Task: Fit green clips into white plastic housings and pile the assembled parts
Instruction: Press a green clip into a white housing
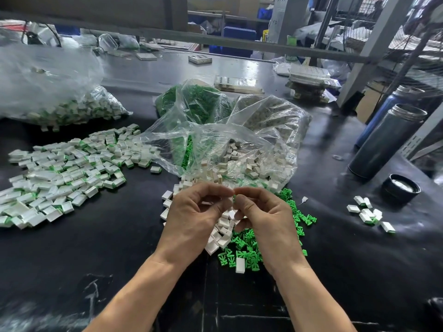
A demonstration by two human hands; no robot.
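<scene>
My left hand (196, 212) and my right hand (261, 212) meet fingertip to fingertip above the black table. The left pinches a white housing (230, 200), mostly hidden by the fingers. The right pinches a green clip (234, 196), of which only a sliver shows. Under the hands lie loose white housings (223, 233) and loose green clips (249, 252). A broad pile of assembled white-and-green parts (64, 173) spreads at the left.
An open clear bag of white housings (254, 149) and a bag of green clips (191, 104) lie behind my hands. Another full bag (60, 101) sits far left. Two dark flasks (388, 142), a black lid (400, 189) and a few assembled parts (370, 214) are at the right.
</scene>
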